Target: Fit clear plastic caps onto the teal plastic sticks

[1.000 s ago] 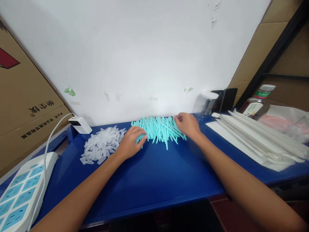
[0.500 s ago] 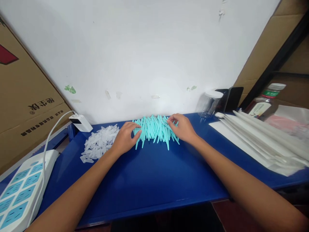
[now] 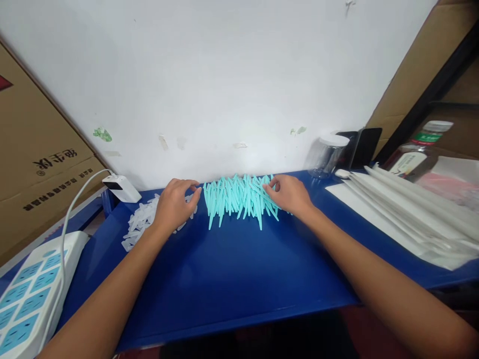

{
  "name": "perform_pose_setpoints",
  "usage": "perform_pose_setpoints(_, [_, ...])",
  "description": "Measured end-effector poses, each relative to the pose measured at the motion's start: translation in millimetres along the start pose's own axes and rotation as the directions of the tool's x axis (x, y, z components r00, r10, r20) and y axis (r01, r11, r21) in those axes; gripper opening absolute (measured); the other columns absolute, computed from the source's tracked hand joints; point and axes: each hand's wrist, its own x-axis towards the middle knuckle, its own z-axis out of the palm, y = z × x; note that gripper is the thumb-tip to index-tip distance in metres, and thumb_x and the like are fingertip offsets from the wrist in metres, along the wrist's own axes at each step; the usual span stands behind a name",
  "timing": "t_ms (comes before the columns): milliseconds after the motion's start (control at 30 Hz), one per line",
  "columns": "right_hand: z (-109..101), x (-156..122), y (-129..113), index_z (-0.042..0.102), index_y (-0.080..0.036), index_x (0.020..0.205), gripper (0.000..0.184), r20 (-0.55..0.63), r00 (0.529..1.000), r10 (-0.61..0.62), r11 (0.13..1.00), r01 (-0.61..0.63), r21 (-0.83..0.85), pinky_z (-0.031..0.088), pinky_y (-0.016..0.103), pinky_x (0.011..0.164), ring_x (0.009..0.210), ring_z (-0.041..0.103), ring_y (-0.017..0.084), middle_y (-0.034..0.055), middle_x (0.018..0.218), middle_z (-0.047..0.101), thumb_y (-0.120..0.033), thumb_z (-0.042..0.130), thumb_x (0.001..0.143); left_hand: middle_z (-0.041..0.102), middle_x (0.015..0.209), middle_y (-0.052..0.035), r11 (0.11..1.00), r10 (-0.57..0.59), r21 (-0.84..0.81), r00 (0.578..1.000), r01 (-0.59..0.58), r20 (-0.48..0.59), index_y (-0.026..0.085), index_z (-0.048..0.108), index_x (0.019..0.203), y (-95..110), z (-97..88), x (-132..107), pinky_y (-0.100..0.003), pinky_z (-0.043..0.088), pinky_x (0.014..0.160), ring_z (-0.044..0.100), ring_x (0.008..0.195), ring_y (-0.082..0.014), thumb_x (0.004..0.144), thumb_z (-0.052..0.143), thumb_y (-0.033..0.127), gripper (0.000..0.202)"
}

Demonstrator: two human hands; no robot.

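Observation:
A heap of thin turquoise plastic sticks (image 3: 235, 197) lies at the back of the blue table (image 3: 232, 279), against the white wall. My right hand (image 3: 290, 194) rests at the heap's right end, its thumb and fingers pinching one or two sticks. My left hand (image 3: 174, 204) lies over a pile of small clear plastic caps (image 3: 140, 224) just left of the heap, fingers curled with the tips near the heap's left edge; whether it holds a cap is hidden.
A white and blue power strip (image 3: 30, 289) with its cable and a white adapter (image 3: 121, 188) sit at the left. A stack of white paper sleeves (image 3: 407, 214), a clear jar (image 3: 325, 155), a dark phone (image 3: 364, 145) and a bottle (image 3: 415, 154) stand right. Cardboard boxes flank both sides.
My left hand has slid left, off the turquoise sticks and onto the clear caps. My right hand has pushed the heap's right end inward, making the heap narrower.

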Motion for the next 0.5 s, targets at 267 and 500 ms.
perform_pose_setpoints(267, [8, -4, 0, 0.07, -0.02, 0.098, 0.034, 0.078, 0.997, -0.025, 0.999, 0.027, -0.029, 0.039, 0.031, 0.064, 0.088, 0.068, 0.026, 0.01, 0.099, 0.075, -0.053, 0.067, 0.093, 0.078, 0.099, -0.0062, 1.0, 0.026, 0.015, 0.998, -0.027, 0.051, 0.02, 0.072, 0.108, 0, 9.7, -4, -0.044, 0.051, 0.094, 0.066, 0.103, -0.0294, 0.099, 0.058, 0.032, 0.021])
perform_pose_setpoints(500, [10, 0, 3, 0.071, -0.021, 0.094, 0.023, 0.036, 0.998, -0.054, 0.999, 0.054, -0.008, 0.037, 0.032, 0.064, 0.083, 0.066, 0.024, 0.0085, 0.092, 0.074, -0.042, 0.063, 0.096, 0.077, 0.096, -0.0078, 0.99, 0.054, 0.13, 0.998, -0.058, 0.036, 0.018, 0.072, 0.11, -10, 3.9, -2, -0.045, 0.051, 0.09, 0.064, 0.101, -0.0314, 0.1, 0.057, 0.033, 0.024])
